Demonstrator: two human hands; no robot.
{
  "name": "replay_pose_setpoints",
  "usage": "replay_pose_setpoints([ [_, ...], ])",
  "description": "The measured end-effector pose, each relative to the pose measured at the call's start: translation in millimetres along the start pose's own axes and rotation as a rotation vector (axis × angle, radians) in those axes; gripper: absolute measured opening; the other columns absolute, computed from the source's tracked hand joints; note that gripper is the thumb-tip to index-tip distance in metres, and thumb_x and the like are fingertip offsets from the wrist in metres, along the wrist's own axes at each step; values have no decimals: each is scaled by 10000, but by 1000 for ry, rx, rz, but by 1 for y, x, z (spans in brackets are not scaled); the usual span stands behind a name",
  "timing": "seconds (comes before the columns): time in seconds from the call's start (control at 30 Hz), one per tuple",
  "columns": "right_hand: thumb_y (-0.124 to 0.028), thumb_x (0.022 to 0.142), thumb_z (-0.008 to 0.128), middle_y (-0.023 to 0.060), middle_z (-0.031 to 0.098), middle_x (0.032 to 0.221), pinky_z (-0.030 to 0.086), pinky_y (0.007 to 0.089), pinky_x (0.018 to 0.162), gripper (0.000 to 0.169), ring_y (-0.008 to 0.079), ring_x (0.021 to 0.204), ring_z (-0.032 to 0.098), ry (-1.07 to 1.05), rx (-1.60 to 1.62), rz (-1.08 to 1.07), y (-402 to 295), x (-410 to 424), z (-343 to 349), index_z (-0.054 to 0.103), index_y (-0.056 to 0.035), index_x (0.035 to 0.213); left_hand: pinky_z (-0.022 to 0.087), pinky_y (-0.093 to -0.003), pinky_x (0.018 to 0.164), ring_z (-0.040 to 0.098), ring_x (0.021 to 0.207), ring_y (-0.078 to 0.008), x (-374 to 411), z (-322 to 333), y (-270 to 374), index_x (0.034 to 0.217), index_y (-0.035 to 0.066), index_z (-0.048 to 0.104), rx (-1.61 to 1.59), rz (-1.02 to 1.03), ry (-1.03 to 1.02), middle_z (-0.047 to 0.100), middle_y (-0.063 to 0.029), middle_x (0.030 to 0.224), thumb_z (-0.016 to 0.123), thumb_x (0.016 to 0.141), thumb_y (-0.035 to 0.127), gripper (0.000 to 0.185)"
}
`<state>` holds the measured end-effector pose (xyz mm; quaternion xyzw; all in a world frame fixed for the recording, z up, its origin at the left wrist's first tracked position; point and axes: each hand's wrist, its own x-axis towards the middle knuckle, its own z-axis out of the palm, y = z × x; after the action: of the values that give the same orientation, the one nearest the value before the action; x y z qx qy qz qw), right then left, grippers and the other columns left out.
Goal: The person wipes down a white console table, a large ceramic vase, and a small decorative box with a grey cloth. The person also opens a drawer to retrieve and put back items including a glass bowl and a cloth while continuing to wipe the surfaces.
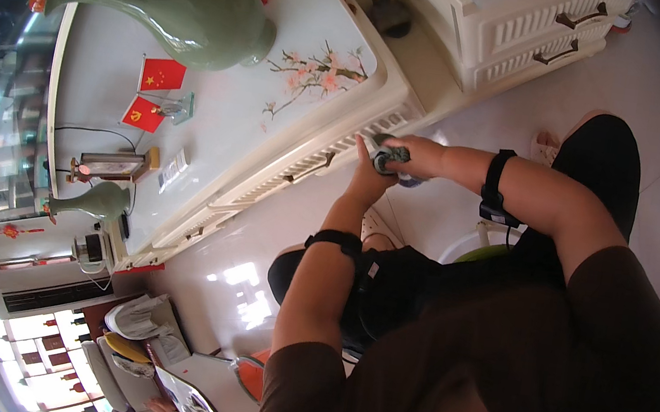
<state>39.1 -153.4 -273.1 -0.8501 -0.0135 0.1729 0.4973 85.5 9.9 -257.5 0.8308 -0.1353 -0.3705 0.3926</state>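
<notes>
Near the cabinet's drawer fronts, my left hand (371, 177) and my right hand (421, 157) meet over a bunched grey-green item (391, 159), which looks like a twisted cloth. Both hands close around it, with the left thumb or a finger sticking out. Something blue and white (411, 182) shows just below the hands; what it is cannot be told. Dark straps with small boxes circle both forearms. Under the right forearm, between the legs, part of a white-rimmed round container (463, 242) with green in it is visible, mostly hidden by the dark trousers.
A long white cabinet (317, 114) with drawers runs in front of me. On it stand a tall green vase (204, 20), a smaller vase (96, 200), two small red flags (161, 75) and a framed item (113, 165). My slippered feet rest on the tiled floor (237, 244).
</notes>
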Motion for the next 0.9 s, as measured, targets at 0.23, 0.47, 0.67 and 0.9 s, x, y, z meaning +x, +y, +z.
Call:
replay_pose_setpoints([
  [0.23, -385, 802, 608, 119, 622, 982, 464, 309, 779, 445, 201, 855, 600, 197, 408, 160, 12, 4, 19, 549, -82, 1122, 490, -319, 654, 570, 818, -195, 8, 8, -26, 1373, 79, 128, -145, -128, 112, 533, -90, 1053, 766, 641, 114, 971],
  [0.47, -449, 795, 580, 83, 633, 857, 466, 302, 663, 449, 179, 766, 600, 309, 840, 266, 49, -3, -11, 603, -61, 1019, 449, -289, 724, 564, 833, -164, 23, 18, -36, 1109, 25, 511, -115, -170, 144, 601, -74, 977, 797, 631, 230, 593],
  [0.67, -452, 828, 535, 34, 626, 757, 461, 287, 596, 351, 146, 601, 577, 235, 1143, 367, 44, -35, -43, 610, -110, 855, 435, -289, 667, 544, 743, -138, 26, 34, -7, 970, 32, 611, -185, -91, 238, 605, -49, 844, 764, 678, 334, 448],
  [0.9, -488, 825, 519, 29, 604, 710, 422, 284, 502, 392, 141, 543, 548, 263, 1144, 358, 48, -52, -47, 606, -106, 800, 436, -282, 589, 533, 620, -116, 19, 31, 14, 831, 10, 606, -93, -41, 435, 602, -36, 713, 749, 698, 325, 371],
])
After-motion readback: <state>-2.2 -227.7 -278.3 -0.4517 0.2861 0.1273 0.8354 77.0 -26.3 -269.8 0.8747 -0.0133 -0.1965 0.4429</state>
